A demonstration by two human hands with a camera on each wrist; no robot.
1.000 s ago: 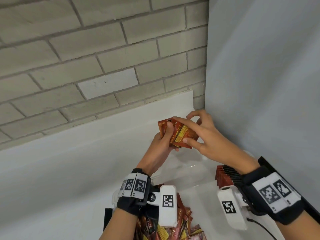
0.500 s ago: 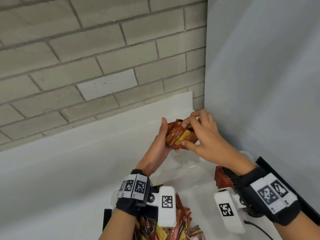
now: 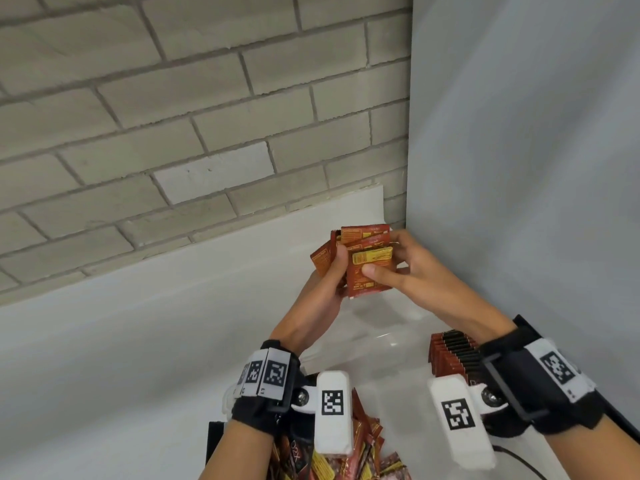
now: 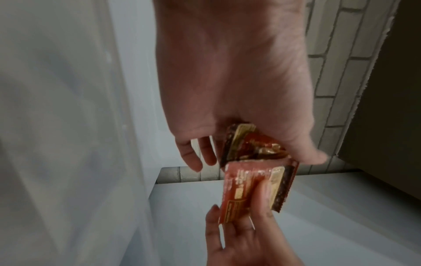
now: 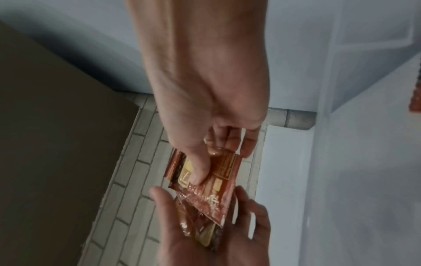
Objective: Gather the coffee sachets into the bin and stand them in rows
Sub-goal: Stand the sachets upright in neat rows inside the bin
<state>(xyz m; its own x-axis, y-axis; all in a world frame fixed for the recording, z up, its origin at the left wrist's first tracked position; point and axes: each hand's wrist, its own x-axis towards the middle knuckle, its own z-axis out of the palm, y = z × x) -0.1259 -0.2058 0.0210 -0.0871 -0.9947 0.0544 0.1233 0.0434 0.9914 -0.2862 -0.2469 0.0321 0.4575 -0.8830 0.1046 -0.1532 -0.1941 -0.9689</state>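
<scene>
Both hands hold a bundle of red-and-yellow coffee sachets (image 3: 367,261) up in the air near the wall corner. My left hand (image 3: 337,268) grips the bundle from the left, thumb across its front. My right hand (image 3: 384,261) pinches the front sachet, thumb on its face and fingers behind. The left wrist view shows that sachet (image 4: 248,187) pulled a little apart from the rest (image 4: 250,145). In the right wrist view my thumb presses on the sachet (image 5: 223,178). Below the hands is the clear bin (image 3: 388,341), with a row of standing sachets (image 3: 450,355) at its right side.
A heap of loose sachets (image 3: 346,455) lies at the bottom edge, partly hidden by my left wrist. A white ledge (image 3: 173,289) runs below the brick wall (image 3: 173,116). A plain grey wall (image 3: 519,168) closes the right side.
The bundle has turned from tilted to upright and squared up. My right hand shifted from covering its top to pinching the front sachet.
</scene>
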